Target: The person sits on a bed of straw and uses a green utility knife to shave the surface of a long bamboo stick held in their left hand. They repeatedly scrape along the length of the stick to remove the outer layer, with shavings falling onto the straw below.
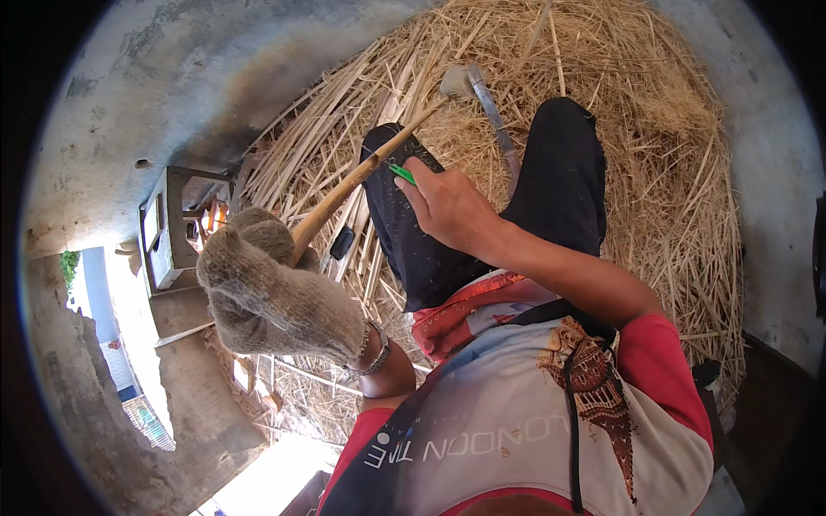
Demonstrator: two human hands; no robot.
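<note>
In the head view, worn grey walls (181, 77) curved around a deep pile of straw (671, 163), with loose fibre heaped toward the top and right, and longer, flatter strips (301, 142) lying at the left. At the far left stood a wooden frame (176, 228), its box-like shape partly open, and below it bright light came in past a broken edge of the wall. The person sat with both knees bent, in black trousers (559, 172) and a shirt (490, 439) with a pale front and red sleeves. The left hand (258, 279), covered by a thick grey-brown glove (305, 314), had its grip closed around the thicker end of a wooden stick (348, 183); a band (376, 351) circled that wrist. The stick slanted up and to the right, across the left leg, its thinner end reaching near a grey lump (456, 82) on the straw. The right hand (452, 206) was bare, above the lap and just beside the stick, its grip narrow, pinching a small green item (402, 174) between thumb and fingers; most of that item was hidden. A long blade (495, 116) lay on the straw between the knees, next to the lump. A small black object (342, 243) lay on the strips, outside the left leg.
</note>
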